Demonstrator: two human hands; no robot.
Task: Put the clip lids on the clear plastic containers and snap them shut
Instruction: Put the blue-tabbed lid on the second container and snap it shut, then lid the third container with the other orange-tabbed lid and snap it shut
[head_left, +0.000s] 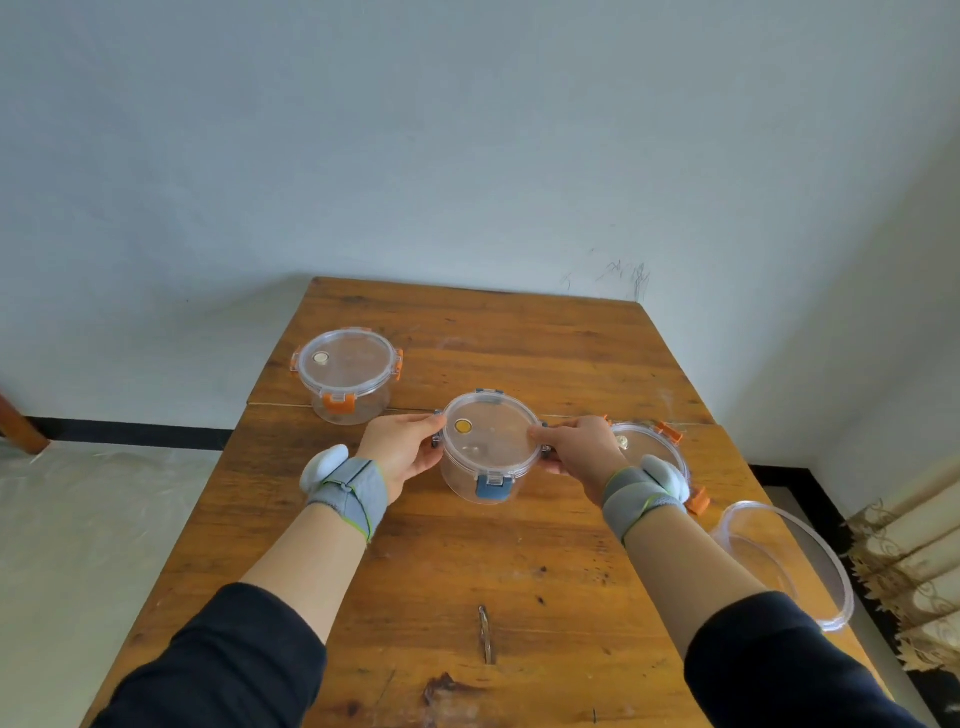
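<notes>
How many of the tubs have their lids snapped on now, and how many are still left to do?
One looks done: the orange-clip tub at the back left has its lid on and clips down. In hand: the blue-clip tub, lid on, front clip down, with the left hand and right hand at its side clips. Left: the orange-clip lid behind the right wrist and the open clear tub at the right edge.

**Crowded middle, open near edge**

Both hands flank the blue-clipped container (488, 451) mid-table. The orange-clipped container (347, 375) stands at far left; a loose lid (655, 449) and an open container (789, 561) fill the right side. The wooden table (467, 571) lies bare between the forearms, and behind the containers.
</notes>
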